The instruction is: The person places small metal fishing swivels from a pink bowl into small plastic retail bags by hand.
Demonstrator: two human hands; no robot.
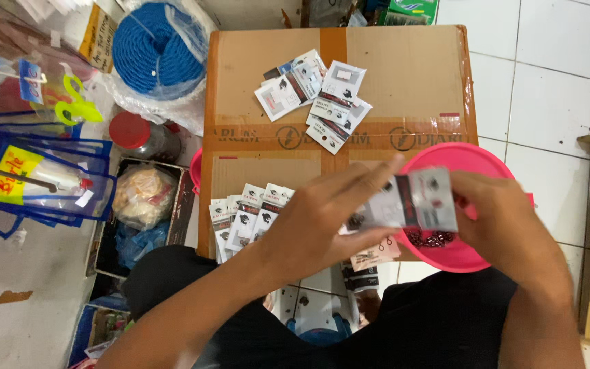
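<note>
**Packet held over cardboard box**

Small packet — silver and dark, blurred — is gripped between both hands above the near edge of the cardboard box. Left hand is closed on its left end, right hand on its right. Pink bowl with small dark pieces sits at the box's near right corner. Loose packets lie scattered on the box top — another row at its near left edge.

matt brown cardboard box w/ glossy tape; shiny plastic packets; glossy pink plastic bowl.
</note>
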